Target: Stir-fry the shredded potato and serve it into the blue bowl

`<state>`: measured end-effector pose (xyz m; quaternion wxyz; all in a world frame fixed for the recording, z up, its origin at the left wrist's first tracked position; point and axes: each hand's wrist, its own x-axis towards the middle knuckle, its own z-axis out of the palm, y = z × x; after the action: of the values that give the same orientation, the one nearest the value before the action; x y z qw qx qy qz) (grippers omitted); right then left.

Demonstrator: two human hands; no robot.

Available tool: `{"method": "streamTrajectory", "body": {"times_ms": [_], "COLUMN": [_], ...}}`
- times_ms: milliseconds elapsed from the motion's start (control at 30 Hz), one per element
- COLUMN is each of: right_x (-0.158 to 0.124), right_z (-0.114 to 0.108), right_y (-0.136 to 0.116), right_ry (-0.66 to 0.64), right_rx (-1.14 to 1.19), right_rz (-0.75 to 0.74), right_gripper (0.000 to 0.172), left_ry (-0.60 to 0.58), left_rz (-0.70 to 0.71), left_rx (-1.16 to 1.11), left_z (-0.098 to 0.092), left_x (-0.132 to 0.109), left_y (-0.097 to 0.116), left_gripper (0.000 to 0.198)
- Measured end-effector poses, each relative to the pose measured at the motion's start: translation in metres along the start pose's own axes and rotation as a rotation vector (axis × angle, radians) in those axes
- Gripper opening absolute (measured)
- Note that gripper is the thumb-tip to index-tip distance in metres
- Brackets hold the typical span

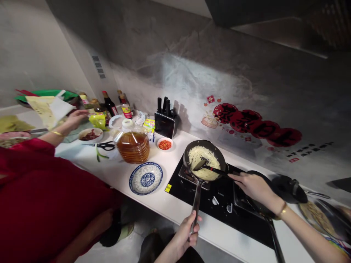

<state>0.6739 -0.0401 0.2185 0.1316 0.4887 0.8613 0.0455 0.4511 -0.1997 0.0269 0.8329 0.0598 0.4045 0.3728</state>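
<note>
Left hand grips the round black wok's silver handle, right hand a black-handled spatula inside; brisk stirring could spill pale shreds.

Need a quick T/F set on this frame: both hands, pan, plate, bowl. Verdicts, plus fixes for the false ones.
1. The left hand grips the long metal handle of the round dark pan over the black rectangular hob. True.
2. The right hand holds nothing. False: it holds a black-handled cooking utensil.
3. The utensil's head rests in pale shredded food in the pan. True.
4. The round blue-and-white patterned plate stands on the hob. False: it lies on the white countertop, left of the hob in view.
5. In view, a small white bowl of chopped red pieces stands between the pan and a big clear jug of amber liquid. True.
</note>
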Motion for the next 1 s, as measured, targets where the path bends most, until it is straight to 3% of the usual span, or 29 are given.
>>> {"method": "streamTrajectory", "body": {"times_ms": [133, 233, 433, 533, 600, 733, 833, 900, 1000], "right_x": [-0.032, -0.029, 0.031, 0.063, 0.070, 0.039, 0.006, -0.004, 0.006], "right_z": [-0.007, 0.005, 0.032, 0.039, 0.042, 0.035, 0.018, 0.009, 0.011], "right_y": [0.032, 0.023, -0.015, -0.019, -0.014, 0.013, 0.029, 0.021, -0.016], "right_ry": [-0.041, -0.067, 0.078, 0.047, -0.013, -0.080, -0.097, -0.093, -0.056], "right_rx": [0.041, 0.017, -0.120, 0.000, 0.074, 0.195, 0.252, 0.196, -0.012], "right_rz": [0.049, 0.032, 0.173, 0.250, 0.296, 0.308, 0.177, 0.064, 0.015], "right_gripper": [0.038, 0.038, 0.042, 0.043, 0.043, 0.042, 0.038, 0.037, 0.042], "left_ry": [-0.002, -0.003, 0.006, 0.013, 0.008, -0.011, -0.022, -0.028, -0.029], "left_rz": [-0.011, -0.003, -0.012, -0.015, -0.006, -0.001, -0.002, -0.007, -0.013], "left_rx": [0.010, 0.011, 0.010, 0.020, 0.013, -0.002, -0.003, -0.002, 0.000], "left_z": [0.001, 0.003, 0.004, 0.003, 0.002, 0.001, 0.002, 0.002, 0.002], "left_x": [0.000, -0.003, -0.005, -0.004, -0.003, -0.003, -0.004, -0.004, -0.006], "left_y": [0.001, 0.002, 0.003, 0.002, 0.002, 0.001, 0.002, 0.003, 0.004], "left_gripper": [0.061, 0.062, 0.061, 0.060, 0.058, 0.056, 0.055, 0.054, 0.054]}}
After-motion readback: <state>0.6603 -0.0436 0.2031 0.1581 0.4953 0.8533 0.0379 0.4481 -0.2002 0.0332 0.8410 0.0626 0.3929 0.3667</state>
